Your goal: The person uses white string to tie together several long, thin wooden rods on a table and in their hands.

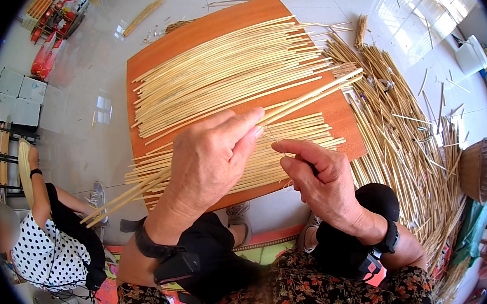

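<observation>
Pinched in my left hand (211, 152) are a few pale straw stalks (314, 93), which stick out to the right and to the lower left of the hand. A thin thread (271, 134) runs from these stalks down to my right hand (319, 177), whose thumb and forefinger are closed on it. Both hands are over a reddish-brown wooden board (342, 113). On the board lie two rows of stalks: a far row (218, 72) and a near row (307, 140), partly hidden under my left hand.
A large heap of straw stalks (397, 131) covers the floor at the right. Beyond it are a wicker basket (480, 170) and a white bucket (470, 55). Another person in a polka-dot top (50, 247) sits at the left, near grey boxes (15, 98).
</observation>
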`<control>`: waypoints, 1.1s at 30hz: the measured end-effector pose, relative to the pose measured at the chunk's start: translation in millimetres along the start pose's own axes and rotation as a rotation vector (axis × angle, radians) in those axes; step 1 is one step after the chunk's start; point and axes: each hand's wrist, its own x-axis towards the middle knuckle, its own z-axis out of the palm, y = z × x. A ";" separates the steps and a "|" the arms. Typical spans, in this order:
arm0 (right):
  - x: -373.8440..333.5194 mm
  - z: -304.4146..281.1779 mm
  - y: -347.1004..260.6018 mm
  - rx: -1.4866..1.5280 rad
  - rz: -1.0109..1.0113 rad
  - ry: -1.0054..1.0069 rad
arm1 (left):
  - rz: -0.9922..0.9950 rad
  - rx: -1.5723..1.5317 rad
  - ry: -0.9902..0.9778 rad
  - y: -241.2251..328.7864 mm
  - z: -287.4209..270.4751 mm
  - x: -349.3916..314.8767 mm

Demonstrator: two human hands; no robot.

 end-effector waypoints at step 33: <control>2.6 -2.7 -0.5 0.244 0.191 0.020 | 0.062 0.252 0.048 5.1 15.5 -4.3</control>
